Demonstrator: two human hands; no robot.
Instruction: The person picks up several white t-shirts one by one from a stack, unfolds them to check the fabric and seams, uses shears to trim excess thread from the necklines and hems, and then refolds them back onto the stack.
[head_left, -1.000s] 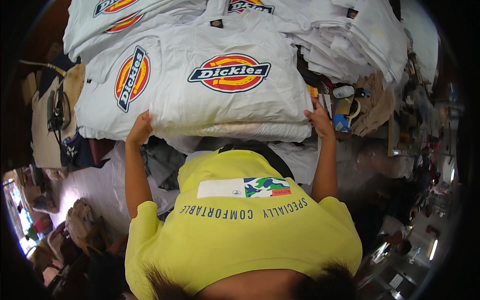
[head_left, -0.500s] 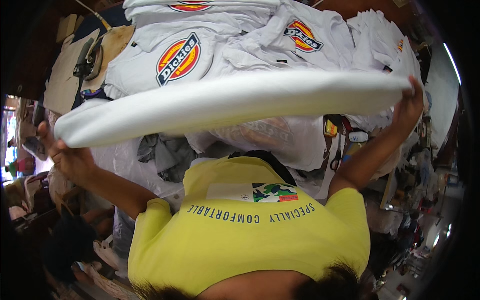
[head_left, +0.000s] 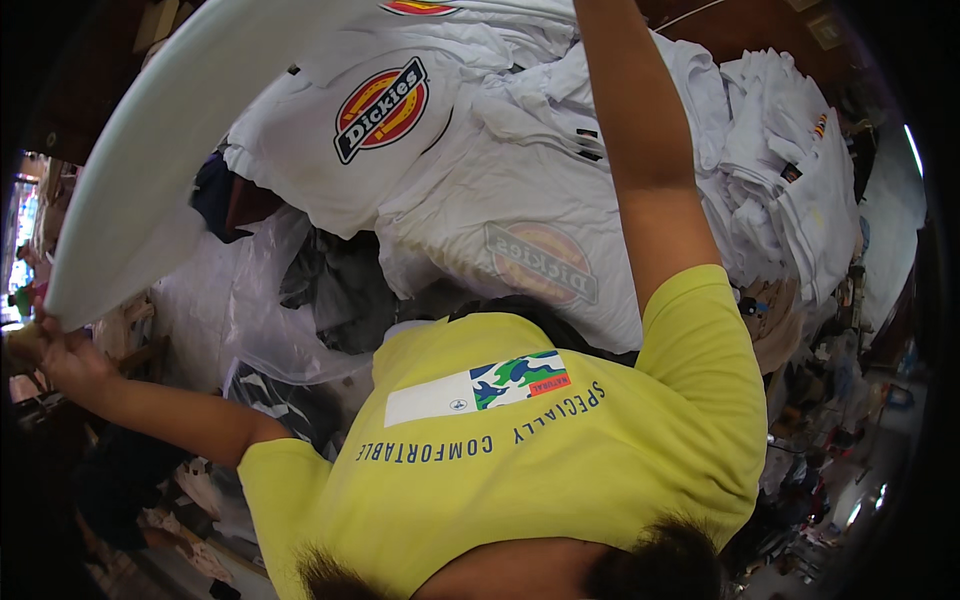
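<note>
The white cloth (head_left: 130, 190) was pinched at its lower end by the left hand (head_left: 68, 362), arching up and rightward from it; the right hand's state could not be told (out of view); even tension seemed advisable against creasing

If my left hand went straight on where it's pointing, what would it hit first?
Your left hand would likely meet the white garment it grips; depth beyond that is unclear.
</note>
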